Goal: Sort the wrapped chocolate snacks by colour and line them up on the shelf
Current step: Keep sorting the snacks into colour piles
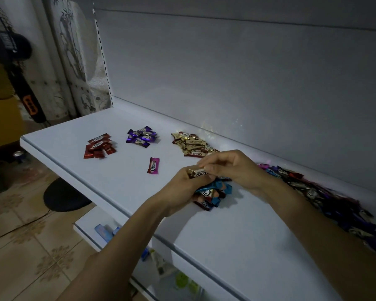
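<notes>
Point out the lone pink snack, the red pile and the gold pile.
pink snack [153, 165]: head view, wrapper middle.
red pile [99, 146]: head view, pile centre.
gold pile [190, 143]: head view, pile centre.

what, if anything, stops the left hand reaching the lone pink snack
Likely yes, it can reach: only bare shelf lies between the left hand and the pink snack. It already holds blue snacks, though.

One white shelf [96, 177] bears four heaps: one red heap [99, 146], one purple heap [142, 136], one gold heap [191, 144] and one long mixed heap [323, 192], each too overlapped to count wrapper by wrapper. One pink snack [153, 165] lies alone. Two hands show: the right hand [232, 168] pinches one gold snack [199, 173], and the left hand [182, 190] grips a bunch of several blue snacks [213, 192]
</notes>
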`<action>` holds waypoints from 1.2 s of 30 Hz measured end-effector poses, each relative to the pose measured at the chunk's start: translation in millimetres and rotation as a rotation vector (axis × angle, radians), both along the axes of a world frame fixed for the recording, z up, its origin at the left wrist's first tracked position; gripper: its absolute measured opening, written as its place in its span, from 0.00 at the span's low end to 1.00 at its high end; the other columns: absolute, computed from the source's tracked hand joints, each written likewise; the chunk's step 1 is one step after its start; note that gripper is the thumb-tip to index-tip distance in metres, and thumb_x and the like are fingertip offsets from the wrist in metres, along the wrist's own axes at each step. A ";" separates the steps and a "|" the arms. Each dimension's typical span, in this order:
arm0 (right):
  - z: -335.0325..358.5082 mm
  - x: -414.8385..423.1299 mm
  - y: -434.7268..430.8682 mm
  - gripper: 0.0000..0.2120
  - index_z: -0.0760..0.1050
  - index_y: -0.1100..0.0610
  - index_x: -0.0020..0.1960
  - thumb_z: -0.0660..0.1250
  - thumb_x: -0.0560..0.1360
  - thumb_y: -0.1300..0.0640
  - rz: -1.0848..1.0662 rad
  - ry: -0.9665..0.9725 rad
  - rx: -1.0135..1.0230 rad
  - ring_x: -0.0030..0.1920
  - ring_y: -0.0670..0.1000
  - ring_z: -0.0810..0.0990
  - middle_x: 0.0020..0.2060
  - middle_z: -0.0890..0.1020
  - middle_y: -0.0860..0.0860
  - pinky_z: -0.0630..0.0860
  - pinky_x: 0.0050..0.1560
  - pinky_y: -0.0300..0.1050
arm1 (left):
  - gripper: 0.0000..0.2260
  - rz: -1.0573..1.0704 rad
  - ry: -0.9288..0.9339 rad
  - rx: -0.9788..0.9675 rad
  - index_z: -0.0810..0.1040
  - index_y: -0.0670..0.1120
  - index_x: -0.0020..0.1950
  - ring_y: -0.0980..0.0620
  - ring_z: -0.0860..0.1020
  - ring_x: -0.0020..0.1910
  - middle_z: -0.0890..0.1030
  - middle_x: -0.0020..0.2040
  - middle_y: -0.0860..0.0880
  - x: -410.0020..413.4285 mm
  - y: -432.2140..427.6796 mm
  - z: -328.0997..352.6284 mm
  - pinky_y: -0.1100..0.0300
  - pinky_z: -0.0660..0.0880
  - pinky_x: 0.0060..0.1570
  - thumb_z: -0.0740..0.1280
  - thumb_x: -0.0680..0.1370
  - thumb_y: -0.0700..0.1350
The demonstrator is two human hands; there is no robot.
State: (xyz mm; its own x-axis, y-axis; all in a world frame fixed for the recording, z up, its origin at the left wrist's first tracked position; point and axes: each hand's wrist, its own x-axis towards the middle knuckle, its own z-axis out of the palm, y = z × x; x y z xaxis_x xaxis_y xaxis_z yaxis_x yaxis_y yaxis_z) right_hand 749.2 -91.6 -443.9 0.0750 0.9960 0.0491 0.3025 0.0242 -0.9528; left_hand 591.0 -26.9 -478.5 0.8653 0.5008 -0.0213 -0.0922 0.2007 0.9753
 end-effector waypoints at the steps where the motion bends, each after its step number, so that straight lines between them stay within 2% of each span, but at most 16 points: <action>1: -4.3 3.2 -2.1 0.06 0.83 0.55 0.48 0.70 0.72 0.58 -0.068 0.024 0.024 0.51 0.49 0.81 0.48 0.84 0.53 0.77 0.48 0.37 | 0.12 0.014 0.020 -0.014 0.77 0.44 0.57 0.52 0.82 0.42 0.84 0.49 0.47 0.2 -2.4 -0.9 0.64 0.76 0.33 0.66 0.76 0.47; 3: -13.5 11.3 -7.9 0.05 0.83 0.52 0.45 0.69 0.74 0.59 -0.259 0.087 0.051 0.47 0.48 0.81 0.44 0.84 0.49 0.78 0.44 0.38 | 0.08 0.106 0.027 -0.103 0.78 0.46 0.55 0.52 0.82 0.45 0.82 0.53 0.45 -2.9 -6.2 -5.5 0.63 0.78 0.37 0.65 0.77 0.44; 5: -26.1 20.8 -15.0 0.08 0.83 0.50 0.43 0.68 0.75 0.60 -0.364 0.027 0.008 0.43 0.44 0.81 0.41 0.83 0.47 0.77 0.40 0.35 | 0.09 0.200 -0.054 -0.281 0.78 0.44 0.57 0.50 0.81 0.48 0.79 0.55 0.42 -8.1 -6.9 -10.0 0.65 0.78 0.37 0.62 0.79 0.37; 7: -41.5 25.9 -20.5 0.07 0.83 0.51 0.45 0.67 0.75 0.60 -0.352 -0.075 -0.089 0.45 0.47 0.80 0.42 0.83 0.49 0.79 0.44 0.39 | 0.13 0.251 -0.147 -0.441 0.77 0.42 0.59 0.47 0.83 0.48 0.82 0.53 0.41 -13.4 -4.9 -14.0 0.64 0.79 0.37 0.60 0.78 0.32; 9: -52.0 25.9 -21.4 0.05 0.82 0.53 0.47 0.68 0.75 0.60 -0.342 -0.130 -0.131 0.48 0.53 0.80 0.43 0.83 0.52 0.78 0.52 0.48 | 0.14 0.300 -0.180 -0.514 0.76 0.42 0.60 0.46 0.84 0.47 0.84 0.48 0.41 -16.7 -3.0 -16.0 0.63 0.80 0.36 0.60 0.78 0.30; 10: -54.6 24.9 -20.9 0.05 0.82 0.54 0.48 0.69 0.74 0.60 -0.343 -0.158 -0.128 0.49 0.54 0.81 0.43 0.83 0.52 0.78 0.53 0.49 | 0.14 0.324 -0.188 -0.532 0.76 0.42 0.61 0.45 0.84 0.47 0.84 0.48 0.41 -17.5 -2.4 -17.0 0.62 0.80 0.35 0.61 0.78 0.31; 13: -57.1 23.8 -15.6 0.06 0.83 0.56 0.49 0.70 0.73 0.61 -0.320 -0.287 -0.089 0.46 0.52 0.82 0.43 0.84 0.53 0.79 0.49 0.47 | 0.14 0.342 -0.224 -0.547 0.75 0.45 0.62 0.42 0.84 0.49 0.85 0.48 0.43 -20.8 -0.7 -19.4 0.62 0.80 0.32 0.63 0.78 0.36; 15: -56.7 23.7 -13.5 0.05 0.83 0.56 0.48 0.71 0.73 0.61 -0.316 -0.281 -0.082 0.44 0.51 0.81 0.42 0.84 0.53 0.79 0.47 0.46 | 0.14 0.348 -0.230 -0.537 0.75 0.45 0.62 0.44 0.84 0.49 0.85 0.49 0.43 -21.7 0.9 -21.7 0.63 0.80 0.32 0.63 0.77 0.37; 18: -55.1 24.2 -14.1 0.05 0.82 0.53 0.44 0.71 0.73 0.62 -0.313 -0.183 -0.098 0.42 0.47 0.80 0.39 0.83 0.50 0.79 0.46 0.44 | 0.13 0.370 -0.250 -0.510 0.76 0.40 0.60 0.48 0.83 0.50 0.84 0.53 0.42 -20.8 4.4 -25.7 0.65 0.79 0.35 0.65 0.76 0.39; 20: -52.2 25.8 -13.2 0.06 0.82 0.52 0.42 0.71 0.72 0.62 -0.336 -0.112 -0.092 0.37 0.44 0.79 0.36 0.83 0.47 0.78 0.39 0.38 | 0.12 0.389 -0.254 -0.502 0.79 0.39 0.54 0.50 0.84 0.49 0.84 0.53 0.42 -19.7 5.9 -27.6 0.66 0.79 0.33 0.66 0.73 0.42; 24: -38.2 32.2 25.3 0.05 0.83 0.53 0.43 0.70 0.72 0.62 -0.497 0.074 -0.035 0.32 0.42 0.78 0.33 0.83 0.47 0.71 0.28 0.31 | 0.15 0.449 -0.223 -0.449 0.78 0.41 0.53 0.52 0.83 0.37 0.85 0.51 0.44 -16.8 10.9 -24.4 0.67 0.76 0.24 0.68 0.70 0.48; 27: -28.8 36.4 82.0 0.03 0.81 0.59 0.47 0.69 0.74 0.63 -0.628 0.057 0.000 0.34 0.46 0.78 0.40 0.83 0.51 0.73 0.29 0.32 | 0.17 0.501 -0.203 -0.418 0.77 0.42 0.53 0.54 0.82 0.33 0.85 0.49 0.45 -14.1 14.1 -19.2 0.68 0.73 0.22 0.68 0.70 0.51; 29: -29.5 36.2 109.3 0.04 0.80 0.58 0.49 0.67 0.75 0.63 -0.652 0.000 -0.036 0.33 0.46 0.78 0.46 0.83 0.54 0.75 0.33 0.36 | 0.17 0.519 -0.192 -0.401 0.77 0.42 0.53 0.55 0.82 0.33 0.85 0.48 0.45 -15.4 15.5 -16.9 0.69 0.73 0.23 0.69 0.69 0.51; 31: -31.0 31.7 117.0 0.08 0.79 0.57 0.55 0.66 0.76 0.59 -0.661 -0.168 -0.082 0.38 0.49 0.80 0.52 0.82 0.55 0.77 0.38 0.41 | 0.17 0.533 -0.171 -0.368 0.78 0.42 0.52 0.54 0.83 0.36 0.85 0.47 0.46 -18.2 17.1 -16.4 0.68 0.75 0.26 0.69 0.69 0.51; 33: -27.7 20.8 107.2 0.12 0.78 0.55 0.55 0.66 0.76 0.50 -0.607 -0.249 -0.002 0.45 0.49 0.81 0.53 0.82 0.51 0.78 0.48 0.46 | 0.14 0.545 -0.154 -0.356 0.78 0.43 0.50 0.54 0.84 0.39 0.86 0.47 0.46 -21.3 19.8 -16.9 0.67 0.76 0.28 0.69 0.70 0.50; 36: -15.7 -6.5 70.4 0.21 0.81 0.49 0.50 0.65 0.69 0.35 -0.287 -0.057 -0.028 0.41 0.43 0.82 0.45 0.85 0.45 0.76 0.35 0.35 | 0.08 0.526 -0.165 -0.389 0.78 0.41 0.48 0.53 0.84 0.40 0.85 0.45 0.45 -20.0 22.5 -17.9 0.67 0.76 0.30 0.68 0.74 0.45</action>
